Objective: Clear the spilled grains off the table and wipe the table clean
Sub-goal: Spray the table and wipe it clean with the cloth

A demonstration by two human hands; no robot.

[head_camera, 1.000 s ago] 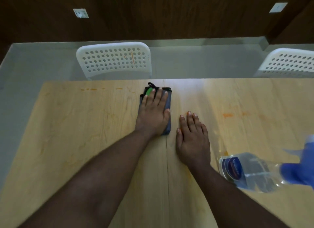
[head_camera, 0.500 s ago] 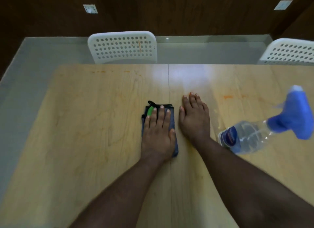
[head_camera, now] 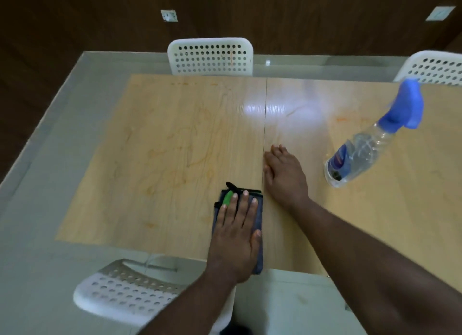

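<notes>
One head-worn camera looks steeply down, close over the table [head_camera: 175, 147].

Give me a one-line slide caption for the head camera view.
Left hand presses a folded blue cloth flat on the wooden table, right hand resting beside it, spray bottle standing nearby.

This looks like a dining or meeting room in a home or small office. A light wood-grain table [head_camera: 175, 139] with a grey border fills the view, and white perforated plastic chairs stand around it: one [head_camera: 210, 56] at 12 o'clock, another [head_camera: 435, 67] at 2 o'clock, a third [head_camera: 125, 289] at 7 o'clock. Dark wood panelling with wall sockets [head_camera: 169, 15] lines the far wall.
</notes>
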